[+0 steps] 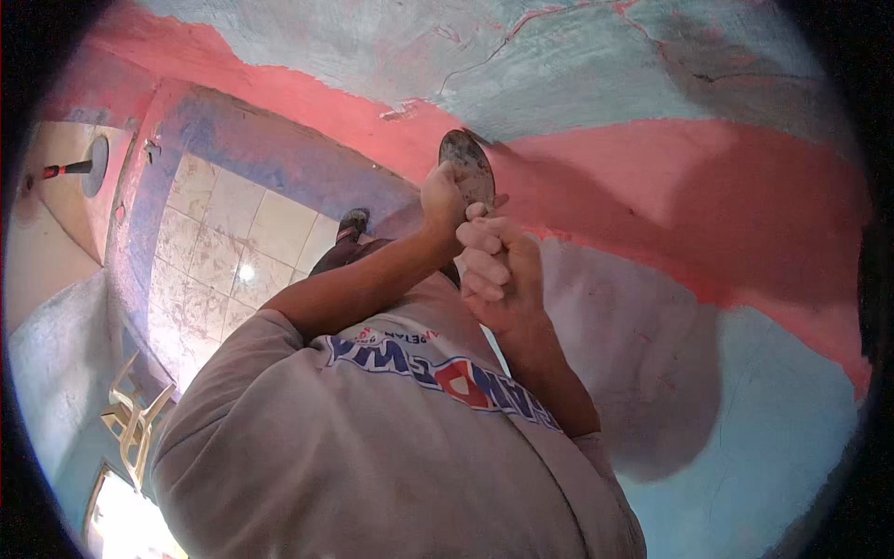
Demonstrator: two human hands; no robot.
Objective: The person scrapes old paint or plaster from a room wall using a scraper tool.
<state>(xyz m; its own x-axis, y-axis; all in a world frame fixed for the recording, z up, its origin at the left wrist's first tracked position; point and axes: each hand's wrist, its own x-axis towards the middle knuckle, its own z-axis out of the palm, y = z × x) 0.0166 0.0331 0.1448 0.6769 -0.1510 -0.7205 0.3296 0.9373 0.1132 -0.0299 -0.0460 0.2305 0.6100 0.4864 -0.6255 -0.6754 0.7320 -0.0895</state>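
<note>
My left hand (443, 197) is closed at the lower edge of a dark, oval-looking disc (468, 160), its face smudged with grey. The disc is close to the pink band of the wall (596, 158). Just below and to the right, my right hand (503, 267) is curled into a fist, knuckles pale as if dusty. What it holds, if anything, is hidden by the fingers. A short bit of something sticks out between the two hands, too small to name.
Cracked grey-blue paint (559, 56) covers the wall beyond the pink band. Dirty white floor tiles (223, 228) lie to the left, near my dark shoe (354, 222). Farther left are a grey disc with a red-and-black handle (82, 169) and a cream plastic chair (135, 419).
</note>
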